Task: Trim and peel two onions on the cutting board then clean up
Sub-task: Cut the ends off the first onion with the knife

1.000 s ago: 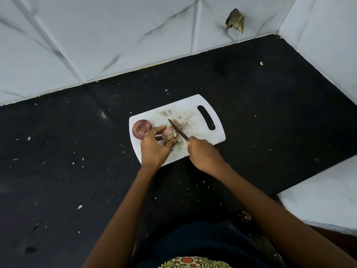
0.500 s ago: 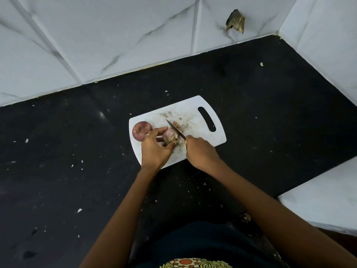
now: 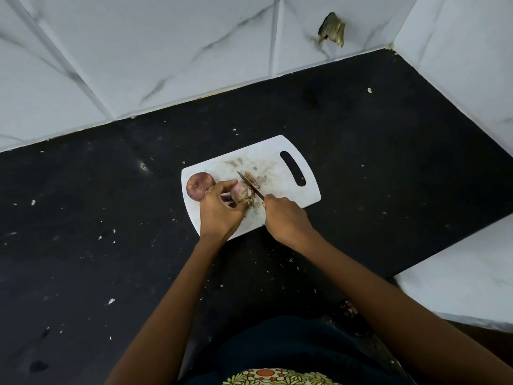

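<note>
A white cutting board with a handle slot lies on the black counter. My left hand grips a pale purple onion on the board. My right hand holds a small knife, its blade lying across the onion's right end and pointing up-left. A second, dark red onion sits at the board's left corner, just beyond my left fingers. Bits of skin and trimmings lie beside the blade on the board.
The black counter is dotted with small white scraps. White marbled tile walls close it in at the back and right, with a broken hole in the back wall. A white ledge stands at the near right.
The knife has drawn slightly nearer me along the onion's end. Both hands stay in nearly the same place on the board.
</note>
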Tool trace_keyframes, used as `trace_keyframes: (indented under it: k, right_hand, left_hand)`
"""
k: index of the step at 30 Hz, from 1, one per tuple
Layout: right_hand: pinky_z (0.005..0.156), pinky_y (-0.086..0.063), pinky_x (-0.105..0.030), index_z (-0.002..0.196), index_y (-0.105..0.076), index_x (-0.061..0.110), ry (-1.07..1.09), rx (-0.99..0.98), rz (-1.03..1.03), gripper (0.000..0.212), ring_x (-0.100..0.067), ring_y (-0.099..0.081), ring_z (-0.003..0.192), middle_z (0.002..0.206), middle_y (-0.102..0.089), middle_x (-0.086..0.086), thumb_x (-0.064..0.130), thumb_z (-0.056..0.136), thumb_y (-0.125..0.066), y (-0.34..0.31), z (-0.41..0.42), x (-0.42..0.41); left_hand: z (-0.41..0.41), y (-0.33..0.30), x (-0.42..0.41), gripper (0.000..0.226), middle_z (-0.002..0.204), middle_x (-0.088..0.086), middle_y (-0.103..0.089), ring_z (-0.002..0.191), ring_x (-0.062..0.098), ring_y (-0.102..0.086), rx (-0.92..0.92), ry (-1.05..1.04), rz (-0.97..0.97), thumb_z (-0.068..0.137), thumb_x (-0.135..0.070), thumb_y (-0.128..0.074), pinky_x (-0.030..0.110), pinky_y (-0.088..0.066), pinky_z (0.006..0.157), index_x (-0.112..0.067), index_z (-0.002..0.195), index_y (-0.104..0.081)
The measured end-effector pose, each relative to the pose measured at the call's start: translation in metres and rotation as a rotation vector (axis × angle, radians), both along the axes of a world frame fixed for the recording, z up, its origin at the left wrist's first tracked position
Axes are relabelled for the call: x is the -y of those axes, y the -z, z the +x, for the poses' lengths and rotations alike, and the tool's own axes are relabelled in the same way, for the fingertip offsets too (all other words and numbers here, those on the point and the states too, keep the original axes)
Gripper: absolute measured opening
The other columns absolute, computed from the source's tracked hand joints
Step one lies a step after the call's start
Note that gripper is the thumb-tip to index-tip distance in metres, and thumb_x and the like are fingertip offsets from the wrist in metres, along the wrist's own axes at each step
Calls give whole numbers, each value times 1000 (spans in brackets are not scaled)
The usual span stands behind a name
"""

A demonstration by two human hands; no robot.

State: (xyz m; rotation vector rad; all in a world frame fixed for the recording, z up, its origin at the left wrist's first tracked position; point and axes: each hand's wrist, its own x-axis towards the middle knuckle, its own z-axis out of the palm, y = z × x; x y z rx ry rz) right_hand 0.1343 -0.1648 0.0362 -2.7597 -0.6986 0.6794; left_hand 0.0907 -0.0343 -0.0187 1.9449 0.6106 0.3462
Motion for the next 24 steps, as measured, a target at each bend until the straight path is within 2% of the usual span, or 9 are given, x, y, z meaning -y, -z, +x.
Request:
trace_keyframes:
  k: [10, 15, 24]
  right_hand:
    - [67, -37, -35, 116, -47, 5, 14, 30, -14, 25, -34, -60, 98, 108, -61, -15, 2, 93, -38, 7, 0, -3]
    - [66, -37, -35, 112, -46, 6, 18, 20, -11, 21, -33, -59, 95, 104, -61, -14, 3, 94, -36, 9, -7, 12]
    - [69, -38, -36, 116, -47, 5, 64, -12, -10, 25, -34, -58, 101, 110, -60, -16, 1, 94, -36, 14, -6, 0]
  left_hand:
    - [4, -1, -2, 41, 98, -8, -62, 81, -5, -58, -19, 3, 34, 77, -5, -77, 7, -50, 67, -7, 116, -64]
    - [4, 2, -3, 40, 103, -5, -66, 89, 9, -63, -31, 21, 53, 78, -8, -76, 26, -56, 78, -10, 117, -65]
    - [3, 4, 0, 41, 105, -2, -67, 89, 9, -63, -24, -6, 58, 76, -7, -76, 35, -58, 81, -11, 116, -65]
